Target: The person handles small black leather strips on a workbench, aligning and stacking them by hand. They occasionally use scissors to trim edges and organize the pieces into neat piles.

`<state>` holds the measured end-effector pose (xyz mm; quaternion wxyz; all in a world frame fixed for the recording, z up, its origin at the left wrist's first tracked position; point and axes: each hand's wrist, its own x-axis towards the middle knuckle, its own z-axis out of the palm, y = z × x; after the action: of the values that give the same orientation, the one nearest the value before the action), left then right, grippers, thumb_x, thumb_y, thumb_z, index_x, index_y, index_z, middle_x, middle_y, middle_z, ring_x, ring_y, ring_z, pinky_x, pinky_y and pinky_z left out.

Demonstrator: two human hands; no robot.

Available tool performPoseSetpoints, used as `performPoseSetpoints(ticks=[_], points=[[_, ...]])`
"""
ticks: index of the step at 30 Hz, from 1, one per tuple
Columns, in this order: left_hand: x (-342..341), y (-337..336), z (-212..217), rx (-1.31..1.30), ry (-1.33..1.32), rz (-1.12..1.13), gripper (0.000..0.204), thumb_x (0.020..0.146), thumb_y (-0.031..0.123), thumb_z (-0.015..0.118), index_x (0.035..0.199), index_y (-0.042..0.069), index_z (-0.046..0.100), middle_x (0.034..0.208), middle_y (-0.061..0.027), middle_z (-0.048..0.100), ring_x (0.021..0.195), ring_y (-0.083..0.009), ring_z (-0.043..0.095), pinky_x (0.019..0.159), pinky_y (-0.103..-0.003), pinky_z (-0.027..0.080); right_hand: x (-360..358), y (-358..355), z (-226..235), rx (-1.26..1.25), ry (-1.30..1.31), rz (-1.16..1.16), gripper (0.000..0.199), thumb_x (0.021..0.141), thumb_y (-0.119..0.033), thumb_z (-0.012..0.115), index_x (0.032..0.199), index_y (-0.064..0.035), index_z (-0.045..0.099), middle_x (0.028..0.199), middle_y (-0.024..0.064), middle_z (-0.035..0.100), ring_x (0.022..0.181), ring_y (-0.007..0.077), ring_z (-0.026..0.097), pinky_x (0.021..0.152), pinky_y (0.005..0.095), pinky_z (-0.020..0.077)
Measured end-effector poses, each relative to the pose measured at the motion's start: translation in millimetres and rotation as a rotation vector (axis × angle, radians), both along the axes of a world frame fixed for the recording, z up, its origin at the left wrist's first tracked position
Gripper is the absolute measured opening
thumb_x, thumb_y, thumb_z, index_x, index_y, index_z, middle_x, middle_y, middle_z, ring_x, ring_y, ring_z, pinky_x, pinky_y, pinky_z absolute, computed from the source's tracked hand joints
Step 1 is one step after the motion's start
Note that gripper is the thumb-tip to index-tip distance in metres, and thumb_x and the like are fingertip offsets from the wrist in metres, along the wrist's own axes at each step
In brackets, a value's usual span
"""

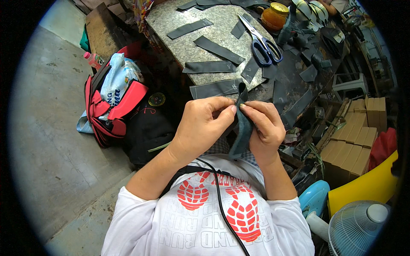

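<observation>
Strip, one: a long, narrow band of dark blue-grey, fabric-like material (244, 132), visible face dull and faintly fuzzy; single layer or folded, cannot be told. Location: between both hands, upper end standing just above the fingertips, longer part hanging in a curve below the grip. Left grip (200, 121): narrow, thumb and forefinger pinching the strip from its left side. Right grip (267, 128): likewise narrow, thumb and fingers pinching from the right, just beside the left fingertips. Handling, as judged: light; soft enough to bend and sag, yet with some body; fuzzy face unlikely to slip; not fragile, though liable to twist or crease. Recommended hold: thumb and fingertip on opposing faces, close to the edge, one hand either side of the pinched spot, hanging tail left free. Just beyond the grip: table with speckled grey top (181, 49), carrying several flat, dark grey rectangular pieces, mostly apart from one another. Nearest of these: a broad, dark grey piece with pale markings (213, 89), just beyond and left of the grip. Farther, beyond and slightly right of the grip: scissors with steel blades and dark blue loop handles (257, 37), blades pointing away. Farthest: a squat, round orange jar with yellow lid (274, 17), beyond the scissors.
</observation>
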<state>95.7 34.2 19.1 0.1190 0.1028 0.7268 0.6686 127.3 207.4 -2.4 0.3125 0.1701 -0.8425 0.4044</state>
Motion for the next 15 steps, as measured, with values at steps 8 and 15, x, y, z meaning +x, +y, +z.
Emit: performPoseSetpoints(ticks=[8,15], points=[[-3,-2,-2,-0.055,0.145,0.013,0.017,0.089,0.009,0.071,0.098,-0.006,0.072,0.079,-0.0123,0.072,0.067,-0.0115,0.066,0.060,-0.026,0.050,0,12,11,-0.167,-0.156,-0.029,0.038,0.073,-0.009,0.078,0.110,-0.0034,0.068,0.107,0.0125,0.064,0.089,0.0210,0.061,0.073,0.0290,0.0500],[0,0,6,-0.019,0.107,-0.139,0.015,0.091,0.007,0.068,0.100,-0.004,0.067,0.082,-0.0112,0.070,0.069,-0.0148,0.067,0.060,-0.028,0.052,0,21,14,-0.674,-0.797,0.176,0.019,0.078,-0.007,0.082,0.092,-0.0015,0.069,0.087,-0.0001,0.069,0.077,0.0059,0.060,0.068,0.0222,0.0472]])
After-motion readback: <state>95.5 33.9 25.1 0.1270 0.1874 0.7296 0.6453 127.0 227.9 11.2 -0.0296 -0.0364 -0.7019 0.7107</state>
